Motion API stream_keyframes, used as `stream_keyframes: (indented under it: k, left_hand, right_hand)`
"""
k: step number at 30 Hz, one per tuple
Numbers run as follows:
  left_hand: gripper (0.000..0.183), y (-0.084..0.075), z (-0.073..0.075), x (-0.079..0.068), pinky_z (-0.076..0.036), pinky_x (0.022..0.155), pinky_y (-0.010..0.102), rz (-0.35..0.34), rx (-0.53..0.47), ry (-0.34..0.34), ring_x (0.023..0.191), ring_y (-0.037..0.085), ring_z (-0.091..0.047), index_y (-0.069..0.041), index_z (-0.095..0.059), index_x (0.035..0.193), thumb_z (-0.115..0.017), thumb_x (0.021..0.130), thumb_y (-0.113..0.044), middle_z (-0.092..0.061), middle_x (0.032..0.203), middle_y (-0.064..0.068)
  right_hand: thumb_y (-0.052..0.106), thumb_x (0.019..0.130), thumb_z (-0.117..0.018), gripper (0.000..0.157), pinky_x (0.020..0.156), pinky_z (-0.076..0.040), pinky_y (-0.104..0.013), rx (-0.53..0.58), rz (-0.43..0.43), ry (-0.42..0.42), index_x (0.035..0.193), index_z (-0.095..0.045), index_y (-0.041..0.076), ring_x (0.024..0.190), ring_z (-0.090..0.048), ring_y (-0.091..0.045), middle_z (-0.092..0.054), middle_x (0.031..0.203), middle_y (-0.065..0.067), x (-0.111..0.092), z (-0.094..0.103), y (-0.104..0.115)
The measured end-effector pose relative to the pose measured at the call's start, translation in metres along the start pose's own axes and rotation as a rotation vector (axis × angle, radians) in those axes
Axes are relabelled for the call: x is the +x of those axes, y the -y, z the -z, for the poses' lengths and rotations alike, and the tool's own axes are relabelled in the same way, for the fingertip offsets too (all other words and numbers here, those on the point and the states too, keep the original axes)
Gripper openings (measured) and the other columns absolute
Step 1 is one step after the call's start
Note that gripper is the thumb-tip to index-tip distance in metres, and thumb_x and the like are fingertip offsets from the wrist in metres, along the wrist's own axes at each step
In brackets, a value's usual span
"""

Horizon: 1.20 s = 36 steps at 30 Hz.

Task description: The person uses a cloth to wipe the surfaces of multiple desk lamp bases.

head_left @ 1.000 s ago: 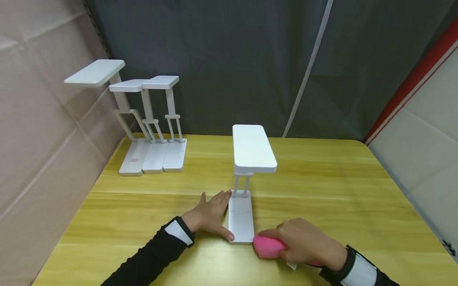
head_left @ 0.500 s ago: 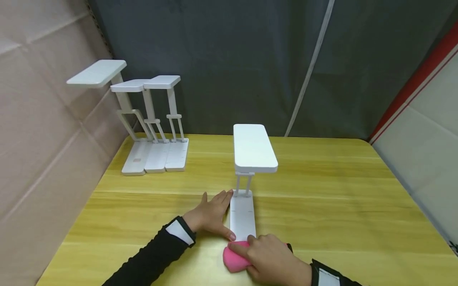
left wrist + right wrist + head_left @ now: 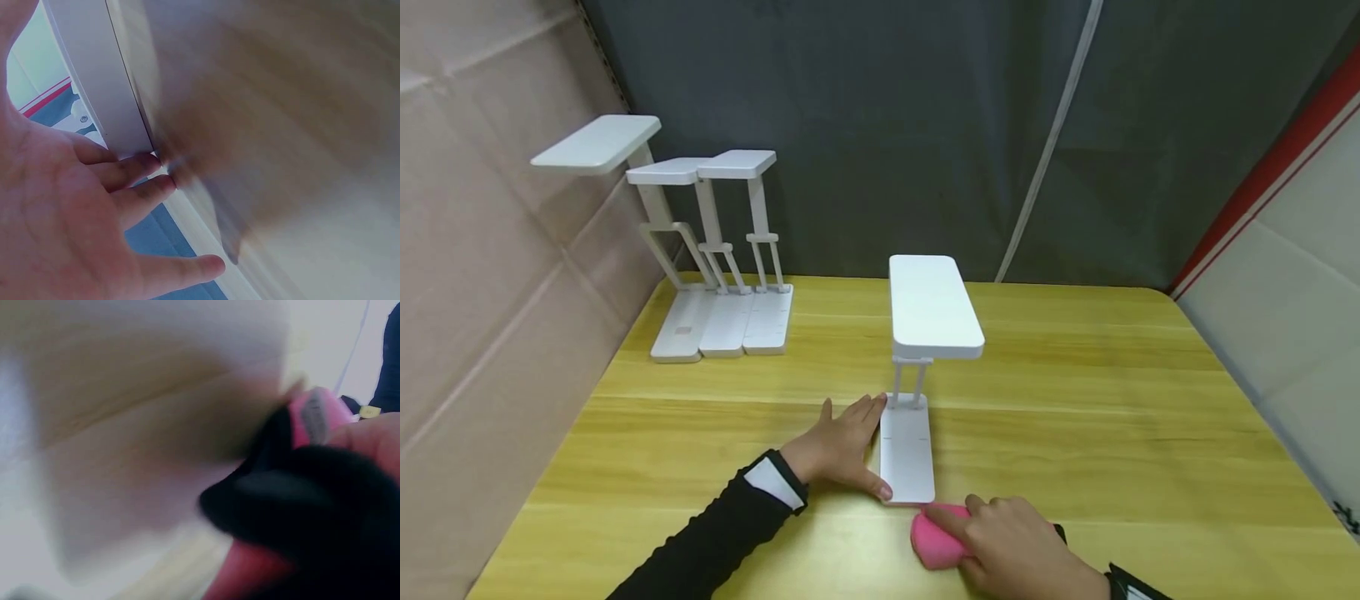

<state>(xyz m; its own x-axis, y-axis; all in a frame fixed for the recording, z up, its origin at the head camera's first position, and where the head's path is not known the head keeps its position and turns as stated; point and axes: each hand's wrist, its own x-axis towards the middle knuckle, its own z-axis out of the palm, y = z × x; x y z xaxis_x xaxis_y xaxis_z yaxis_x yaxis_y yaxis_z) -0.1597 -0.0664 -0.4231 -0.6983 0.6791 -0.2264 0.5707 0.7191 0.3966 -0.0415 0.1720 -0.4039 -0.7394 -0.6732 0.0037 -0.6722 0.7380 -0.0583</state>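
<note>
A white folding phone stand stands upright on the table, its flat base toward me. My left hand lies along the base's left side with fingers spread and straight, thumb near its front corner. In the left wrist view, the fingertips touch the edge of the white base. With my right hand I grip a soft pink pad just in front of the base's right corner. A black part and a grey label on the pad show in the blurred right wrist view.
Several similar white stands are lined up side by side at the back left of the wooden table. A dark curtain hangs behind, and pale sheets enclose both sides.
My right hand swept the pink pad left along the base's front edge, then back partway to the right. The left hand and the stand have stayed in place.
</note>
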Motion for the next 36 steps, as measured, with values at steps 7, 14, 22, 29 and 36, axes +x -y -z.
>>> stream_keyframes:
  k: [7,14,22,29,36]
  left_hand:
    - [0.124,0.0,0.003,0.001,-0.007,0.097,0.069,-0.002,0.002,-0.021,0.134,0.028,-0.012,-0.003,-0.006,0.142,-0.066,0.058,-0.072,-0.016,0.147,0.014]
    - [0.123,-0.001,0.005,0.001,-0.008,0.097,0.07,-0.003,0.01,-0.025,0.134,0.027,-0.012,-0.004,-0.007,0.142,-0.064,0.058,-0.073,-0.016,0.148,0.013]
    - [0.124,-0.001,0.007,0.001,-0.008,0.097,0.069,-0.012,-0.003,-0.048,0.134,0.028,-0.013,-0.004,-0.006,0.142,-0.066,0.058,-0.072,-0.016,0.147,0.013]
    - [0.124,0.0,0.0,-0.001,-0.009,0.095,0.071,-0.014,-0.015,-0.035,0.134,0.028,-0.013,-0.003,-0.007,0.142,-0.064,0.058,-0.074,-0.016,0.147,0.015]
    - [0.123,0.001,-0.006,-0.003,-0.008,0.096,0.07,-0.014,-0.024,-0.024,0.134,0.028,-0.012,-0.004,-0.006,0.142,-0.064,0.058,-0.074,-0.016,0.147,0.015]
  right_hand:
    - [0.026,0.068,-0.065,0.05,0.034,-0.021,-0.02,-0.148,0.176,-0.102,0.116,-0.049,0.027,0.042,-0.03,-0.009,-0.05,0.063,0.001,0.02,-0.001,0.022]
    - [0.028,0.073,-0.065,0.054,0.036,-0.027,-0.022,-0.079,0.066,-0.084,0.123,-0.046,0.029,0.044,-0.035,-0.011,-0.052,0.068,-0.001,0.031,-0.009,0.023]
    - [0.024,0.072,-0.064,0.054,0.04,-0.03,-0.024,0.01,-0.039,-0.058,0.123,-0.05,0.035,0.048,-0.037,-0.009,-0.05,0.071,0.001,0.011,-0.006,0.002]
    - [0.023,0.074,-0.064,0.054,0.044,-0.032,-0.021,0.247,-0.011,0.09,0.124,-0.048,0.036,0.051,-0.035,-0.002,-0.045,0.069,0.013,-0.009,0.005,-0.024]
    - [0.022,0.071,-0.065,0.07,0.048,-0.034,-0.022,0.159,-0.052,-0.025,0.133,-0.036,0.038,0.053,-0.035,-0.002,-0.049,0.078,0.011,0.007,0.026,-0.054]
